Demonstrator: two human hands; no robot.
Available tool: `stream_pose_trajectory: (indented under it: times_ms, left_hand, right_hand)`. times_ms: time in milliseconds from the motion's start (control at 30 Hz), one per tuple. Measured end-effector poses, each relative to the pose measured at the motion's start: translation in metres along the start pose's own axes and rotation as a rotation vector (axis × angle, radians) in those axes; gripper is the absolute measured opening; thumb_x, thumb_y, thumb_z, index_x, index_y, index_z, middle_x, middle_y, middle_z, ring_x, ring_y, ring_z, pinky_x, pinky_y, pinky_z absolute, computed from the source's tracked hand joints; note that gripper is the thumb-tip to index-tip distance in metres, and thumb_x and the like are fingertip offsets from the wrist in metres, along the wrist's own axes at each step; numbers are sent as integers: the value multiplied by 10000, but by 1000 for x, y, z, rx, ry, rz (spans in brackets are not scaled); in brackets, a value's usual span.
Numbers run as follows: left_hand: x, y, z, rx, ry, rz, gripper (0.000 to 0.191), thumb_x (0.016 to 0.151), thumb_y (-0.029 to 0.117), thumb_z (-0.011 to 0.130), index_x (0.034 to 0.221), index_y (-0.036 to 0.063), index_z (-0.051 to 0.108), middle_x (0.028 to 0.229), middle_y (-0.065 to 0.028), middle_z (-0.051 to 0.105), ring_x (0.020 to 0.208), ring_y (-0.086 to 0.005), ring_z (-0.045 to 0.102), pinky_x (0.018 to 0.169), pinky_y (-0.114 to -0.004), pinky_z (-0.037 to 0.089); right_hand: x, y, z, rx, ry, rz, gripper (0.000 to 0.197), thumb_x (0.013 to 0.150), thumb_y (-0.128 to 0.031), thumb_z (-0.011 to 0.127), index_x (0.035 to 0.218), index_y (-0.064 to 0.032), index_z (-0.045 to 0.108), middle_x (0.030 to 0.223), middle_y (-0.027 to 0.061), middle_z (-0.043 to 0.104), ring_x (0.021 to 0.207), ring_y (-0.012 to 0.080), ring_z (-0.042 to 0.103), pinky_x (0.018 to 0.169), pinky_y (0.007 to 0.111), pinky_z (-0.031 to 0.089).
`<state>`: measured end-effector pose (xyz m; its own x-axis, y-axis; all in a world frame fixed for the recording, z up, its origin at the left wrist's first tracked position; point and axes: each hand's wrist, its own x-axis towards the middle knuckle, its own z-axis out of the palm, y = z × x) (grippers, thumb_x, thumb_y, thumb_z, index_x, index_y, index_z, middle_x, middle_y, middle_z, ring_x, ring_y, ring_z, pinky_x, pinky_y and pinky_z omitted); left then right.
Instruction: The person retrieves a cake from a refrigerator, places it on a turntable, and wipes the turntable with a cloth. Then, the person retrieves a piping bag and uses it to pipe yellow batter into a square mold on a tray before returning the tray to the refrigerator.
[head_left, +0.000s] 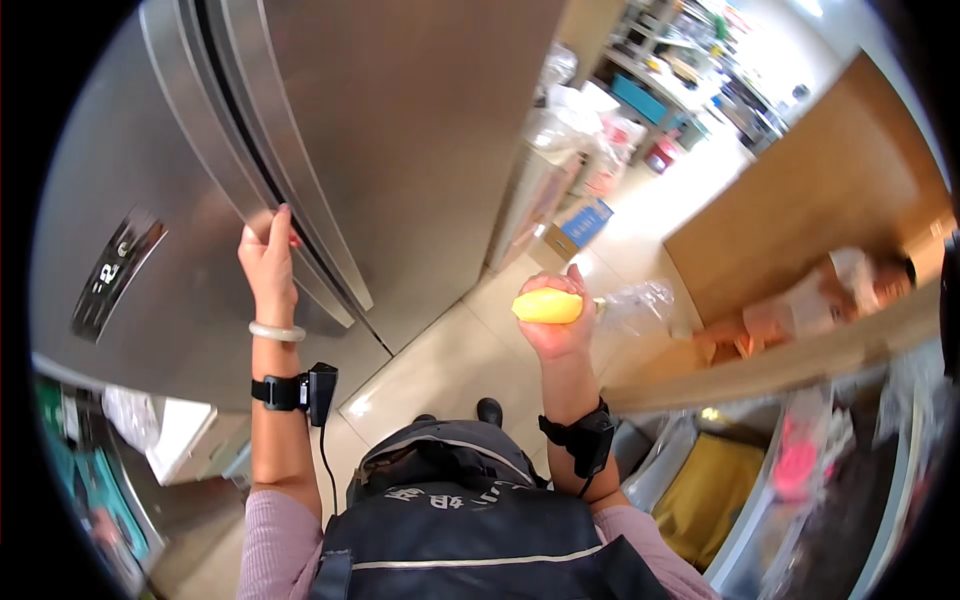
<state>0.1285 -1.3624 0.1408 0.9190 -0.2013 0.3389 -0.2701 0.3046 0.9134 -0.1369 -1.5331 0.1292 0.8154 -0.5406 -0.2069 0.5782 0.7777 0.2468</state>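
My left hand (271, 251) has its fingers hooked at the edge of the refrigerator door handle (196, 112), beside the dark gap between two stainless-steel doors. Both refrigerator doors (390, 135) look closed. In my right hand (561, 337) is a smooth yellow oblong item (547, 306), perhaps a peeled fruit or vegetable. A crumpled clear plastic bag (637, 304) sticks out on the right of that hand; how it is held is hidden. A dark control panel (118, 271) with lit symbols is set in the left door.
A cardboard box (577, 229) stands on the tiled floor (442, 352) past the refrigerator, near stacked plastic bags (574, 124). To the right are a brown wooden panel (817, 187) and an open-topped unit holding a mustard-coloured item (709, 499). Low at left sits a turquoise container (112, 495).
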Motion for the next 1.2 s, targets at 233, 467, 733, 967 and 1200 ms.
stream_pose_trajectory:
  times_ms: [233,467,733,967,1200]
  left_hand:
    - [-68,23,-8,200,167,24,207,808,78,576,641,47,457,487,4,427,450,-63,394,461,-214,317]
    - [-195,86,-54,251,452,210,183,884,97,443,708,70,399,487,17,315,430,-78,314,447,-232,301]
    - [-270,121,-80,540,1162,330,544,887,355,387,1320,61,239,1343,-89,255,1259,-194,188,1013,-352,166]
    - [-276,149,-122,909,1269,509,415,891,267,387,1227,24,395,1229,-119,410,1149,-217,365,970,-359,259]
    - [-190,91,56,1056,-124,310,511,694,151,669,1146,19,469,1090,-136,522,1015,-288,487,845,-372,386]
  right_hand:
    - [81,-46,16,-22,31,335,429,882,-268,414,477,-160,324,483,-36,356,500,118,416,612,284,404]
    - [135,-36,11,-71,48,589,419,881,-240,410,480,-161,318,482,-40,329,482,111,379,601,287,401]
    - [133,-5,15,-42,36,792,435,886,-213,383,461,-157,308,473,-40,306,472,99,349,591,269,377]
    - [131,0,16,-260,71,795,441,885,-231,418,470,-156,293,499,-38,298,490,94,331,586,262,357]
    - [117,24,20,-289,72,867,441,887,-235,418,473,-145,293,510,-27,311,511,113,353,612,275,380]
